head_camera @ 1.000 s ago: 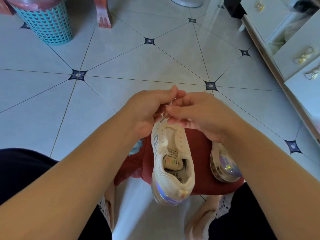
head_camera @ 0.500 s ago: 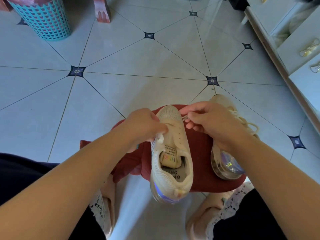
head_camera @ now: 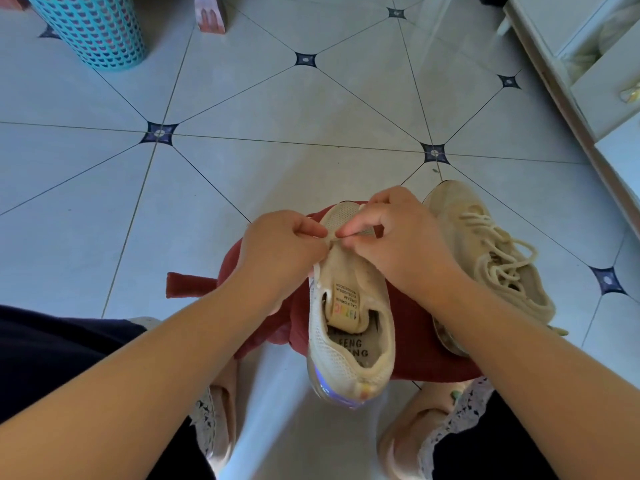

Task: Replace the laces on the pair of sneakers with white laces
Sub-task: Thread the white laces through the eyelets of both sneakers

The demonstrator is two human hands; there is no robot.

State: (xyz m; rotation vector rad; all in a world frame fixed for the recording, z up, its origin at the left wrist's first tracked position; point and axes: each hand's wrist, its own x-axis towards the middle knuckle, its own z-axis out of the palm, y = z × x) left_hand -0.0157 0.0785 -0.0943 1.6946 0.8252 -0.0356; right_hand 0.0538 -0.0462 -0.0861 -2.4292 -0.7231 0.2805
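A cream sneaker (head_camera: 349,327) with no lace in its upper eyelets rests heel toward me on a red stool (head_camera: 412,344). My left hand (head_camera: 280,251) and my right hand (head_camera: 398,237) meet over its toe end, both pinching a thin white lace (head_camera: 331,240) at the lowest eyelets. A short run of the lace hangs along the sneaker's left side. The second sneaker (head_camera: 485,251) lies to the right on the stool's edge, with its cream laces loose and tangled.
A teal mesh basket (head_camera: 93,29) stands at the far left on the tiled floor (head_camera: 242,109). A white cabinet (head_camera: 595,74) with drawers runs along the right. My slippered feet (head_camera: 221,420) sit under the stool.
My hands came down from above the sneaker to its toe end and closed together on the lace. The view dropped, which brought the second sneaker fully into sight.
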